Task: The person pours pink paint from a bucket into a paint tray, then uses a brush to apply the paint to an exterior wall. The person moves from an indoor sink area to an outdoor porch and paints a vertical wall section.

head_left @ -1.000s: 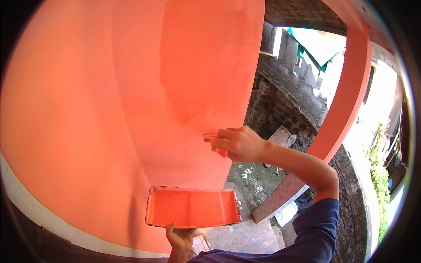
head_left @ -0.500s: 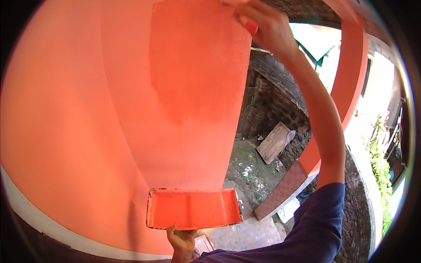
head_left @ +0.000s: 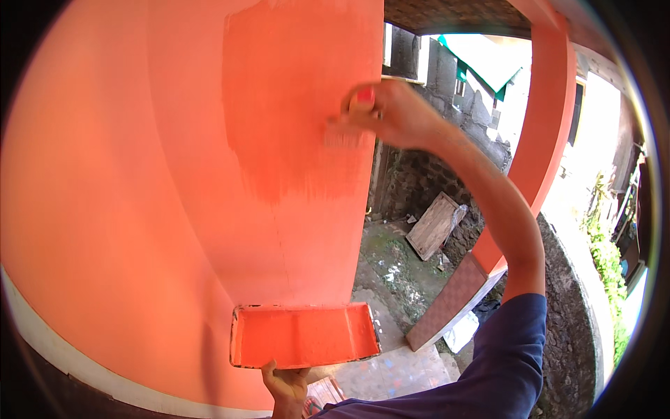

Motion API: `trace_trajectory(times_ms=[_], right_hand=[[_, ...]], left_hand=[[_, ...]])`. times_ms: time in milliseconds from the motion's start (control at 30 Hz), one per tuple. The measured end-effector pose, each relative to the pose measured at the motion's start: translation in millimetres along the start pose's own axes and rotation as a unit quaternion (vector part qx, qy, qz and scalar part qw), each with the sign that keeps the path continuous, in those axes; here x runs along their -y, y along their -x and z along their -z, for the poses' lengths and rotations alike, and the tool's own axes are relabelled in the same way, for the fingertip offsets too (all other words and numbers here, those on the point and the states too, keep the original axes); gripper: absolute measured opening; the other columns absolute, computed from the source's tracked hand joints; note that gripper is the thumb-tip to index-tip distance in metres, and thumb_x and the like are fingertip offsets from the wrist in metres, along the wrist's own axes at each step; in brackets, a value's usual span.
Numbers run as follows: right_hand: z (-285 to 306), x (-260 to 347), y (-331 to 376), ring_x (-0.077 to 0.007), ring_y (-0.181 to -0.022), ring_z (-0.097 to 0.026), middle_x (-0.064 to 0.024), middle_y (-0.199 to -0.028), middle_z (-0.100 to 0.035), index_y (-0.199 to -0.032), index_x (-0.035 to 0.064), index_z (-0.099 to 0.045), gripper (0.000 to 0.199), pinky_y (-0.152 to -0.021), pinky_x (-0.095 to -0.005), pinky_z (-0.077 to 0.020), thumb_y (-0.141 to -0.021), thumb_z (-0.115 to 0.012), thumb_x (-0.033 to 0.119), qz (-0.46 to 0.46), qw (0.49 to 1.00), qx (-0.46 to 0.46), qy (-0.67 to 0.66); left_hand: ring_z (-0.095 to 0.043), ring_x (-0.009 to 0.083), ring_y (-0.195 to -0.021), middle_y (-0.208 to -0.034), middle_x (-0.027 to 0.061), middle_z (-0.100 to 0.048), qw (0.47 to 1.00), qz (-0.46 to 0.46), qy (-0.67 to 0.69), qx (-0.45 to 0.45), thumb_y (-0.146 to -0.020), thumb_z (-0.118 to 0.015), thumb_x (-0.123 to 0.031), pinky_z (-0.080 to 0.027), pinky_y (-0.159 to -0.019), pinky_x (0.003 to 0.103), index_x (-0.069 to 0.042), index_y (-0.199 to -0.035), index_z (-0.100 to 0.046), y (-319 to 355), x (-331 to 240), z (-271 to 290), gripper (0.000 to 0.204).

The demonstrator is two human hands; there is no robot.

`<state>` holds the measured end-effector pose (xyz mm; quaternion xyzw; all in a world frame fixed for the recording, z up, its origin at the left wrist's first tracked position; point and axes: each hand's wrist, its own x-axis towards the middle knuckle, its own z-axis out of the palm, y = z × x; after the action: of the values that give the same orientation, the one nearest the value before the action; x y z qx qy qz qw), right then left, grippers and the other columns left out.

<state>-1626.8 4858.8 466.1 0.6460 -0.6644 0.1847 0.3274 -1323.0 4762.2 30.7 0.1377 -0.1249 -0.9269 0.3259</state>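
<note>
Against the orange wall (head_left: pixel 279 237), my right hand (head_left: pixel 398 115) grips a paintbrush (head_left: pixel 343 134) with a red-tipped handle. The bristles are blurred and lie over a darker, wet-looking patch of paint (head_left: pixel 279 105) close to the wall's right edge. Low in front of me, my left hand (head_left: pixel 286 383) supports a shallow rectangular paint tray (head_left: pixel 305 336) from beneath, its thumb on the near rim. Orange paint coats the tray inside, and dark smears mark its rim. Most of the left fingers are hidden under the tray.
Right of the wall's edge lies a lower yard with a wooden board (head_left: pixel 436 225) leaning by a stone wall. An orange pillar (head_left: pixel 541 153) on a tiled base (head_left: pixel 450 304) stands to the right. Grey tiles (head_left: pixel 391 373) cover the floor below.
My right hand has come down the wall with the brush, from the top of the picture to the lower right of the wet patch. The tray stays nearly in place.
</note>
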Motion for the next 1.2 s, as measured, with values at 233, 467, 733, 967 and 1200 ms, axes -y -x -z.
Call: trace_trajectory(times_ms=[233, 467, 733, 967, 1200], right_hand=[[122, 5, -89, -0.0198, -0.066, -0.067, -0.0096, -0.075, -0.071, -0.09, 0.0023, -0.072, 0.027, -0.06, -0.0364, -0.0517, -0.094, -0.076, 0.028, 0.085, 0.95, -0.261, 0.15], [-6, -23, 26, -0.0177, -0.108, -0.071, -0.0066, -0.137, -0.063, -0.095, 0.0135, -0.062, 0.023, -0.067, -0.0273, -0.062, -0.078, -0.077, 0.019, 0.253, 0.894, -0.138, 0.344], [-59, 34, 94, -0.0291, -0.08, -0.072, -0.0095, -0.102, -0.071, -0.101, 0.0087, -0.07, 0.019, -0.062, -0.0393, -0.0576, -0.092, -0.07, 0.025, 0.066, 0.99, 0.125, -0.016], [66, -21, -33, -0.0224, -0.076, -0.073, -0.0087, -0.091, -0.074, -0.096, 0.0044, -0.073, 0.011, -0.069, -0.0335, -0.0566, -0.097, -0.067, 0.014, 0.052, 0.97, -0.17, 0.163], [40, -21, -22, -0.0191, -0.082, -0.074, -0.0039, -0.111, -0.074, -0.097, 0.0071, -0.068, 0.012, -0.068, -0.0317, -0.0615, -0.09, -0.072, 0.016, 0.123, 0.923, -0.209, 0.299]], left_hand=[[-0.068, 0.0386, -0.115, -0.136, 0.0153, -0.061, 0.999, 0.011, 0.036, 0.025, -0.087, -0.067, -0.032, -0.066, -0.083, 0.06, -0.007, -0.143, -0.047, -2, 5, 3, 0.064], [-0.068, 0.0371, -0.116, -0.135, 0.0146, -0.062, 0.998, 0.022, 0.043, 0.044, -0.088, -0.066, -0.031, -0.065, -0.087, 0.06, -0.007, -0.143, -0.047, -6, 1, 9, 0.063], [-0.067, 0.0358, -0.119, -0.136, 0.0134, -0.062, 0.999, 0.014, 0.017, 0.032, -0.089, -0.065, -0.033, -0.064, -0.088, 0.06, -0.008, -0.144, -0.048, -5, -2, 5, 0.062], [-0.065, 0.0363, -0.121, -0.14, 0.0138, -0.06, 1.0, 0.015, 0.011, 0.023, -0.09, -0.064, -0.036, -0.063, -0.09, 0.061, -0.009, -0.144, -0.049, -7, 0, 9, 0.063], [-0.065, 0.0359, -0.122, -0.139, 0.0127, -0.061, 0.999, 0.022, -0.004, 0.036, -0.088, -0.065, -0.037, -0.062, -0.093, 0.06, -0.009, -0.144, -0.05, -8, -1, 8, 0.064]])
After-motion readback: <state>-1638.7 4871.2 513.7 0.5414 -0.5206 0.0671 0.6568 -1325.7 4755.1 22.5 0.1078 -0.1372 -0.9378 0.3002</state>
